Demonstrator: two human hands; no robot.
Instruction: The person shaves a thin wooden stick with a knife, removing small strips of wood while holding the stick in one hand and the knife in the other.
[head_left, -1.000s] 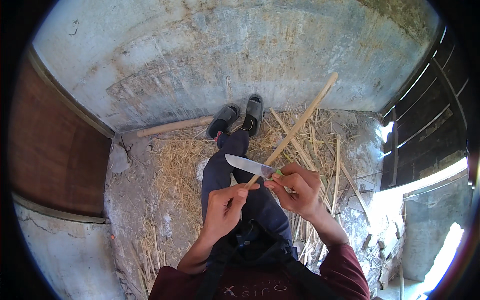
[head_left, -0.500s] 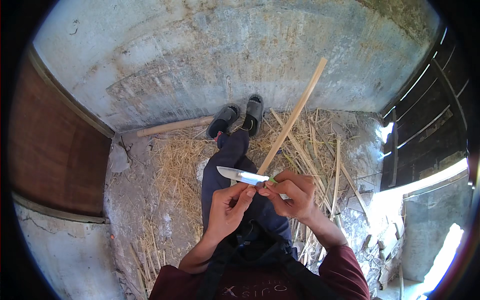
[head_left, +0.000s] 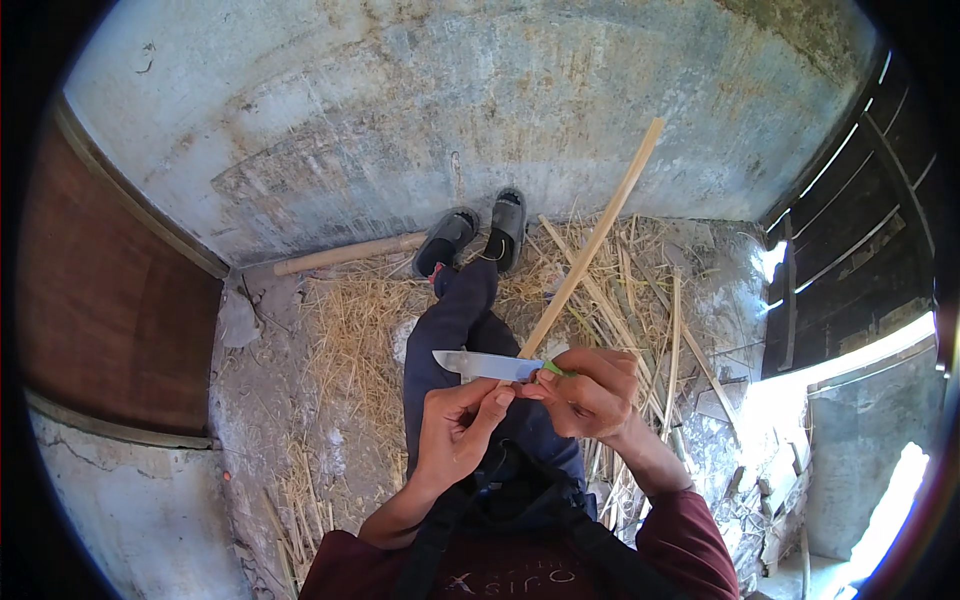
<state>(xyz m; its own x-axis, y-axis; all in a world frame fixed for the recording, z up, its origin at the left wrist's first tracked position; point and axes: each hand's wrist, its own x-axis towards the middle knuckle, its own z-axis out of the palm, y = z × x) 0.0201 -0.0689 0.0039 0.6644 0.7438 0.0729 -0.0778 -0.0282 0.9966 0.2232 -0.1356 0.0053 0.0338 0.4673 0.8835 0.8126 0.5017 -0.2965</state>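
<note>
My right hand (head_left: 592,398) is closed round the green handle of a knife (head_left: 490,366). The blade points left, lying across the near end of a long, pale, flat strip of wood or bamboo (head_left: 600,228). My left hand (head_left: 458,432) pinches at that near end, thumb and forefinger together just below the blade. From there the strip slants up and to the right, its far end in front of the wall. The fingertips of both hands almost meet, and they hide the exact spot where blade and strip touch.
My crossed legs stretch ahead, with grey slippers (head_left: 509,220) near the stained wall (head_left: 400,120). Straw and shavings (head_left: 360,325) litter the floor. Several split strips (head_left: 675,350) lie to the right, and a round pole (head_left: 345,252) lies along the wall. A brown door panel (head_left: 120,290) stands left.
The knife has come slightly nearer to me, and its blade has turned so the glare on it is gone. The strip's far end has shifted a little right. Both hands keep their hold.
</note>
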